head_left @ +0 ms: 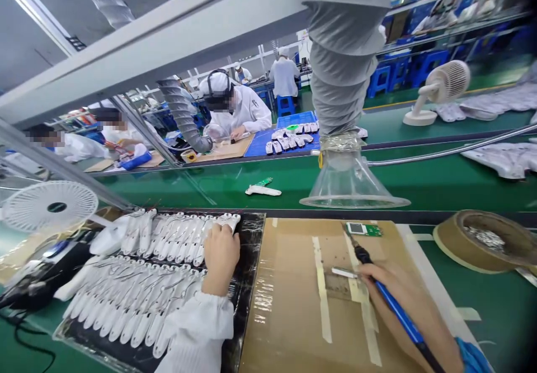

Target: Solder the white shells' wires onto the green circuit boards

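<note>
My left hand (222, 254) reaches over the right end of the back row, its fingers bent round a white plastic handle housing (232, 220). More white housings (138, 300) with thin wires lie in two rows on a black wrapped board. My right hand (413, 294) grips a soldering iron (398, 310) with a blue handle, its tip pointing up and left. Near that tip, a small green circuit board (369, 229) with a screen lies on the cardboard mat (285, 306). A small white strip (344, 272) lies by my right fingertips.
A clear fume hood (354, 185) hangs above the mat from a grey duct (342, 60). At right stands a tape roll (453, 250) with metallic bits inside. A white fan (50, 208) is at left. One housing (263, 190) lies on the green belt; co-workers (251, 110) sit beyond.
</note>
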The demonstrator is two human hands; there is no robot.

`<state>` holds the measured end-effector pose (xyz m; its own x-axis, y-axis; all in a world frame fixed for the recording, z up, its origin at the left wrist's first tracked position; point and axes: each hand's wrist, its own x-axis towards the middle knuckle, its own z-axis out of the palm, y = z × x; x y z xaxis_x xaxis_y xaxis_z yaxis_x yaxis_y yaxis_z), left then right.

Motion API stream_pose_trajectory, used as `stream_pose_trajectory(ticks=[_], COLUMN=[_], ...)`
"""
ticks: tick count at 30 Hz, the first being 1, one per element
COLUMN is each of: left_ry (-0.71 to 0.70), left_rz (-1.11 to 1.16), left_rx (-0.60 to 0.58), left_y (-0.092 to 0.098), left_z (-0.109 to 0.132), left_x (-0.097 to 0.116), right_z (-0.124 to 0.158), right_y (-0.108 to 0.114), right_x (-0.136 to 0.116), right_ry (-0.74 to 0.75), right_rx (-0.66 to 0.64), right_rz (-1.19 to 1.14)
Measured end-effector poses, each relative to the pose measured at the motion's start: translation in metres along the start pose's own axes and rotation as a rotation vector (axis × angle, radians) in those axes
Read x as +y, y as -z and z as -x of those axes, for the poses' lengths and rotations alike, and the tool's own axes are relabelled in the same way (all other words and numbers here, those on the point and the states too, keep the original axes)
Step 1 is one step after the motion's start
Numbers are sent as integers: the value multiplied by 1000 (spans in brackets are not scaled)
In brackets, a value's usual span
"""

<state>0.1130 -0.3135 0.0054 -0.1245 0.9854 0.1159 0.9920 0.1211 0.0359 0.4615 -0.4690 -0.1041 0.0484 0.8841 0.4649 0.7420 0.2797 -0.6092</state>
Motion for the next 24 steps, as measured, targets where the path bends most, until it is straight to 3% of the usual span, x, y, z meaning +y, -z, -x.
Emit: stream_pose_trajectory(ticks=[5,10,14,18,21,24], left_ry=[-2,-65,-186,-308,-307,-306], left_rz=[-74,-29,90,314,506,626], left_rx=[-9,-58,-170,-175,-149,-145], left_y=[0,-1,-7,-19,-29,-35], left_z=[-2,33,81,122,129,114], left_x=[8,36,61,65,56,53], right_z=[9,18,24,29,34,36], right_y=[-3,-7,-4,5,10,9], right_x=[-14,-6,-12,-19,-23,-35], right_ry=[144,228,171,102,16,-124], right_rx=[-90,-141,-126,-76,-37,43], right_rz=[16,51,55,39,19,-113])
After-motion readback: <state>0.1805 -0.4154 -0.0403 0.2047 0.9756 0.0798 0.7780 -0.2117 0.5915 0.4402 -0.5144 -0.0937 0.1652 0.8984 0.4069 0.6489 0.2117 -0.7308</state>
